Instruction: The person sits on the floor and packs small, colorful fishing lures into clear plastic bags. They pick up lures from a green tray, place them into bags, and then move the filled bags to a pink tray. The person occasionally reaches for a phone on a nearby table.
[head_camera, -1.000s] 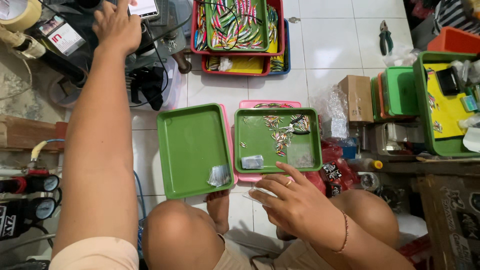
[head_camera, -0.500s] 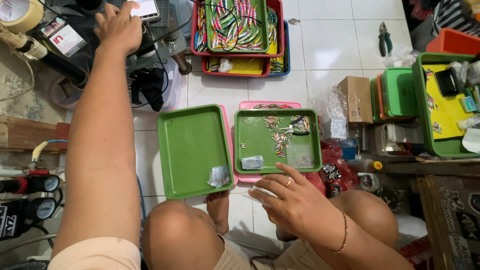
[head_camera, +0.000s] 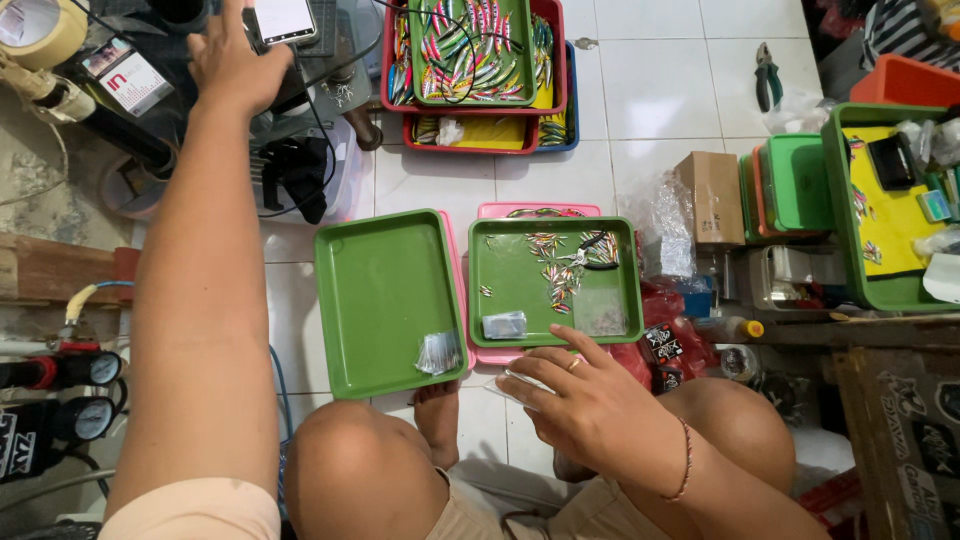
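Left hand (head_camera: 238, 62) is stretched far out to the top left, palm down, fingers spread flat at the lower edge of a phone (head_camera: 285, 18) with a lit white screen. It grips nothing that I can see. The phone lies in a clutter of black cables (head_camera: 300, 170); a tape roll (head_camera: 38, 28) sits well to the left.

Right hand (head_camera: 580, 405) sits low by the knees, just in front of the near rim of the right green tray (head_camera: 610, 325). Fingers are curled loosely around a small clear plastic bag (head_camera: 520, 388), thumb on top. A ring shows on one finger, a thin bracelet at the wrist.

Right green tray holds a scatter of small colourful fishing lures (head_camera: 555, 275), black pliers (head_camera: 590, 255) and two clear bags (head_camera: 505, 325). It rests on a pink tray (head_camera: 540, 210) that peeks out at the far edge.

Left green tray (head_camera: 385, 300) is just beside it, with only a small clear packet (head_camera: 438, 352) in its near right corner.

All of this is on a white tiled floor (head_camera: 650, 80). Farther out: stacked red and blue trays (head_camera: 475, 135) full of larger lures, a cardboard box (head_camera: 712, 195), more green trays (head_camera: 800, 185) on the right, and another pair of pliers (head_camera: 768, 72) top right. Pressure gauges (head_camera: 75, 395) sit at the left edge.
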